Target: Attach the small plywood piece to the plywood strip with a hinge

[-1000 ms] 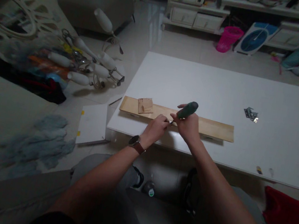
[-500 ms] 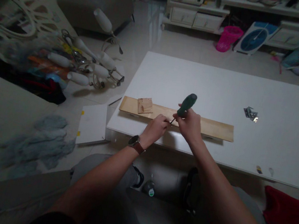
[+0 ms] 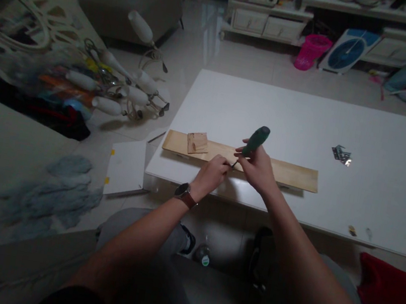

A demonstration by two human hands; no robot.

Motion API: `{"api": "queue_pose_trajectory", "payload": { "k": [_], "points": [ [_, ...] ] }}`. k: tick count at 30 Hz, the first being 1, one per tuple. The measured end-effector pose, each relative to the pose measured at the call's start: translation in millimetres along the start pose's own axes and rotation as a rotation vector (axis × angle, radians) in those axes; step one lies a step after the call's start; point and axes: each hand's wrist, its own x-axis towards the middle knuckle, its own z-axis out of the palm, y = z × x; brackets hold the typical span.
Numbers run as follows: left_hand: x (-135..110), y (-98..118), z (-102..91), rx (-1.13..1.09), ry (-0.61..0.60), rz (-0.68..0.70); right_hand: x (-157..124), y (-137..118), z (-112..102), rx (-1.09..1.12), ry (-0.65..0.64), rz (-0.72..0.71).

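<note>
Screwdriver (image 3: 257, 141), exact tip contact unclear

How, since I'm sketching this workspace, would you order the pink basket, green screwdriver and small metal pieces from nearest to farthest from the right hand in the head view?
1. Green screwdriver: held in the right hand.
2. Small metal pieces: on the white table, to the hand's right.
3. Pink basket: on the floor beyond the table.

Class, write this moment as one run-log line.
right hand: grips green screwdriver; left hand: beside screwdriver's tip; long board: on white table; small wood piece: on long board
</note>
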Motion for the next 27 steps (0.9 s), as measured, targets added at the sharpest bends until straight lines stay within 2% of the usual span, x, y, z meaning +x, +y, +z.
{"api": "queue_pose_trajectory", "payload": {
  "k": [5,17,20,25,27],
  "points": [
    [-0.5,0.7,-1.2,-0.016,0.012,0.017,1.2,1.0,-1.8,0.077,-0.064,-0.028],
    [-0.6,0.0,-1.9,-0.027,0.015,0.011,2.8,6.0,-1.6,0.008,-0.047,0.021],
    [-0.2,0.3,-1.9,-0.029,0.008,0.009,1.5,3.3,-2.7,-0.086,-0.036,0.017],
    [-0.2,-0.1,-2.4,-0.041,-0.003,-0.007,0.0,-0.3,-0.5,-0.387,0.064,-0.033],
    [-0.4,-0.3,-2.7,-0.036,-0.003,-0.002,0.6,-0.2,2.2,-0.441,0.086,-0.029]
  ]
}}
